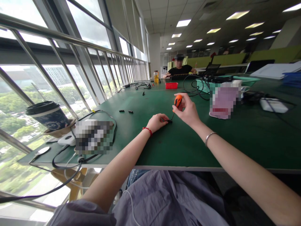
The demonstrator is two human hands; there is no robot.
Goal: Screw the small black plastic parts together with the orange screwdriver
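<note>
My right hand point(187, 110) is closed round the orange handle of a small screwdriver point(177, 102), whose tip points down onto a small black part point(169, 121) on the green table point(164, 144). My left hand point(157, 121) pinches that black part against the tabletop. A red string bracelet circles my left wrist and a silver bangle my right. Two more small black parts point(125, 111) lie to the left on the table.
A paper coffee cup point(48, 115), a white charger and looped black cables sit at the left edge by the window railing. A red tray point(171, 85), a green basket point(203, 85) with cables and a white device point(274, 105) lie farther off. Another person sits at the far end.
</note>
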